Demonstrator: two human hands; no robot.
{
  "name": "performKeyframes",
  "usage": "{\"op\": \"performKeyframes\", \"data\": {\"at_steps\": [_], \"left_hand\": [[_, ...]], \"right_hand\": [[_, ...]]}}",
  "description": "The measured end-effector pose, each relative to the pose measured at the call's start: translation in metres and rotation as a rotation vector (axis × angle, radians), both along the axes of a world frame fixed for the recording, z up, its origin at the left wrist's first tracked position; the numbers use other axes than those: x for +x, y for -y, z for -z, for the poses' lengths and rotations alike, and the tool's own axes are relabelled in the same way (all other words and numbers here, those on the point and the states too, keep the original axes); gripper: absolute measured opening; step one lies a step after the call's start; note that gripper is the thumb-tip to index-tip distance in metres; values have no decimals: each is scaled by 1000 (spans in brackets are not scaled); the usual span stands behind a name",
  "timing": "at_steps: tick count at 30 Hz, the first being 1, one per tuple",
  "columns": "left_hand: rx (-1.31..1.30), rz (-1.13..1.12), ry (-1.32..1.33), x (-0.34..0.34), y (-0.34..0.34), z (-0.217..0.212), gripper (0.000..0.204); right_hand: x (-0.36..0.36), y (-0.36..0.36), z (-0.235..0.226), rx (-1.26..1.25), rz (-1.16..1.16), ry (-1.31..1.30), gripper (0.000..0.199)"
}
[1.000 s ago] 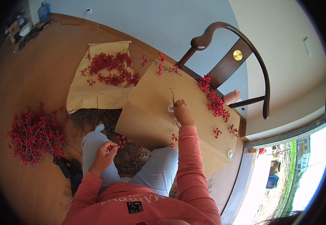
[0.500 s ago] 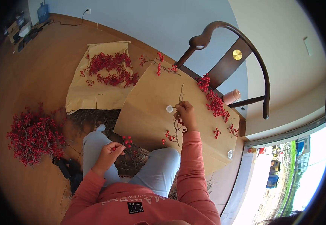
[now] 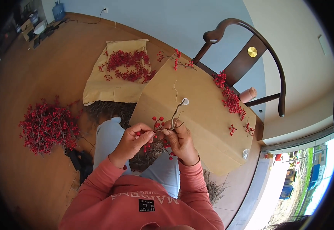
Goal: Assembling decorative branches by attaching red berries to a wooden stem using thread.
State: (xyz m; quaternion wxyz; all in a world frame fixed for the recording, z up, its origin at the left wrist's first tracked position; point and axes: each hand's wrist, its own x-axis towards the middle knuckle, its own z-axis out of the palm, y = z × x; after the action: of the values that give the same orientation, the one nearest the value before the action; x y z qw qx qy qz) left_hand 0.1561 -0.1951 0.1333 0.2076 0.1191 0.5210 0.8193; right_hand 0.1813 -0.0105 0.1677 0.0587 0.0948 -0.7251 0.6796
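Just in front of the cardboard sheet (image 3: 197, 115), the left hand (image 3: 130, 143) and right hand (image 3: 180, 140) have their fingers pinched on a berry sprig (image 3: 160, 126), which looks light, thin-stemmed and brittle, so it is best held by the bare stem, not the berries.
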Motion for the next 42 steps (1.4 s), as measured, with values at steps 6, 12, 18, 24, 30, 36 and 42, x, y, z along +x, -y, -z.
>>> {"op": "performKeyframes", "data": {"at_steps": [6, 12, 18, 24, 30, 36, 42], "left_hand": [[-42, -22, -57, 12, 6, -13, 4], [37, -63, -70, 19, 10, -19, 3], [5, -82, -126, 23, 14, -24, 2], [-164, -162, -332, 24, 18, -33, 5], [-275, -233, -503, 20, 18, -36, 7], [-251, -248, -524, 22, 17, -39, 7], [-175, -228, -452, 19, 16, -37, 5]], "right_hand": [[14, 12, -7, 217, 13, -195, 10], [17, 20, -17, 292, 14, -277, 15], [21, 28, -28, 367, 47, -334, 16], [21, 33, -29, 412, 70, -322, 16], [18, 40, -28, 450, 87, -344, 15], [10, 48, -23, 278, 81, -328, 9], [6, 55, -20, 219, 60, -348, 9]]}}
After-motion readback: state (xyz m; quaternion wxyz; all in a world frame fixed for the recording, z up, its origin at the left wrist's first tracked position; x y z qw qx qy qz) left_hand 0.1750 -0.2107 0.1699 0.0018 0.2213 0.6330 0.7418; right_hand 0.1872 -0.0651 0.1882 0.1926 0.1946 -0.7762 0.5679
